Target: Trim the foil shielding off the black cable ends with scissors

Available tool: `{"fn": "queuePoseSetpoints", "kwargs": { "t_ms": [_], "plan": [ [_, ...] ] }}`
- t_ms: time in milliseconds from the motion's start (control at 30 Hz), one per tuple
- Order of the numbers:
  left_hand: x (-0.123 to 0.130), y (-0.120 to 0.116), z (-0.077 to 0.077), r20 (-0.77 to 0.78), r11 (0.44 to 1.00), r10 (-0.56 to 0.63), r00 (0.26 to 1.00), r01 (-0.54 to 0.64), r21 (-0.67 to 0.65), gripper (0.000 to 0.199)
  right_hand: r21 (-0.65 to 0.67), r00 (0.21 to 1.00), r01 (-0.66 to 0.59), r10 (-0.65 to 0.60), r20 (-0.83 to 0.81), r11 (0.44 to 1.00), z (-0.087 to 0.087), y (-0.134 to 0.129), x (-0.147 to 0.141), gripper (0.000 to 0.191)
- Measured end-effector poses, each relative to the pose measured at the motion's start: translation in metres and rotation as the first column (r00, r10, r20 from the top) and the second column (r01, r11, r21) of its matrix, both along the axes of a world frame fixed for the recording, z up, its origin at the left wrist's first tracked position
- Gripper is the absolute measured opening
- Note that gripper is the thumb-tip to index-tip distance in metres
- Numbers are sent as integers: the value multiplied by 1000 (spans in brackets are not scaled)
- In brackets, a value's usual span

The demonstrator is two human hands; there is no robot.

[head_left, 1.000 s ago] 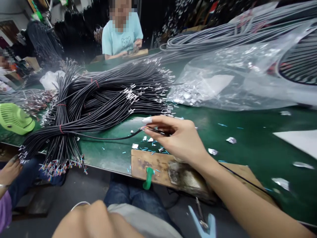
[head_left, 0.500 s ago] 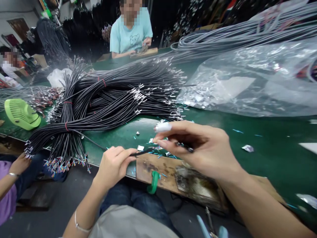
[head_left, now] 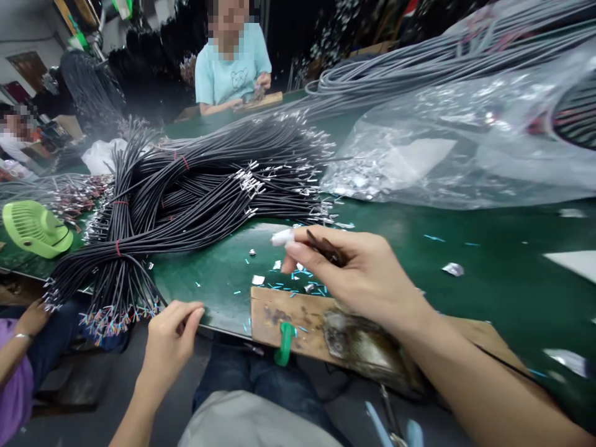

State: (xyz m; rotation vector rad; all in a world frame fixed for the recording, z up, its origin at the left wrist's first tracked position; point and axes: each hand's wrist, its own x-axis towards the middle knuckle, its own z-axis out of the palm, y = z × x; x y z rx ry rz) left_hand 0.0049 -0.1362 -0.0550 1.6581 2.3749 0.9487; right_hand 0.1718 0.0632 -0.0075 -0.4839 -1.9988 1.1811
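Note:
Black cables (head_left: 195, 192) lie bundled with red ties on the green table, their stripped ends silvery or multicoloured. Just right of the coloured wire ends, my left hand (head_left: 174, 326) has its thumb and fingers pressed together; whatever they may hold is too small to make out. Above the wooden board (head_left: 279, 307), my right hand (head_left: 344, 264) is curled around a dark slim tool (head_left: 326, 248), with white wrapping on one fingertip. Small blue wire snippets and foil scraps (head_left: 258, 280) are scattered beneath it.
A green fan (head_left: 37, 228) stands at the left. A clear plastic bag (head_left: 419, 155) and grey cables (head_left: 372, 77) lie at the right and back. Across the table sits a person in a light blue shirt (head_left: 233, 68); another person's hand (head_left: 35, 321) touches cable ends at the left.
My left hand has moved left and down, away from my right hand. The black cable that ran between them is gone from there. The whole view has shifted slightly.

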Motion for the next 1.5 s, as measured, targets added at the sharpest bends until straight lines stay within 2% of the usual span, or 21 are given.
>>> {"fn": "queuePoseSetpoints", "kwargs": {
  "t_ms": [67, 233, 333, 400, 567, 700, 800, 867, 933, 1167, 1333, 1500],
  "plan": [
    [1, 16, 3, -56, 998, 59, 997, -59, 13, 22, 15, 1000, 24, -24, 7, 1000, 1, 1, 0, 37],
    [-2, 81, 14, -203, 999, 14, 979, -21, -29, 24, -29, 999, 31, -31, -22, 999, 1, 4, 0, 37],
    [-11, 115, 17, -366, 979, 78, 927, -141, -149, 30, -58, 998, 33, -37, -58, 998, -1, 7, 0, 34],
    [-16, 126, 17, -413, 960, 104, 905, -200, -198, 26, -65, 997, 38, -42, -68, 997, -1, 9, 0, 33],
    [-24, 127, 16, -393, 960, 83, 916, -178, -214, 14, -18, 997, 58, -59, -41, 998, 1, 10, 0, 34],
    [-15, 130, 29, -294, 976, 1, 956, -65, -206, 10, 35, 994, 107, -107, -7, 994, 1, 13, -2, 32],
    [0, 141, 41, -91, 978, -169, 981, 155, -137, 18, 39, 983, 182, -181, -29, 983, -3, 18, -4, 24],
    [8, 147, 43, 99, 941, -336, 937, 338, -9, 32, 24, 966, 250, -247, -82, 968, -6, 21, -6, 21],
    [13, 149, 39, 190, 899, -438, 878, 422, 119, 39, 22, 948, 299, -295, -124, 954, -9, 24, -7, 23],
    [13, 139, 12, 137, 929, -319, 938, 281, 239, 26, 160, 950, 312, -303, -79, 936, -14, 21, -13, 12],
    [16, 138, 7, 159, 905, -273, 949, 198, 375, 11, 245, 961, 247, -269, 61, 938, -14, 17, -13, 10],
    [19, 137, 6, 152, 890, -228, 962, 142, 433, 7, 265, 970, 209, -234, 68, 941, -14, 14, -14, 15]
  ]
}}
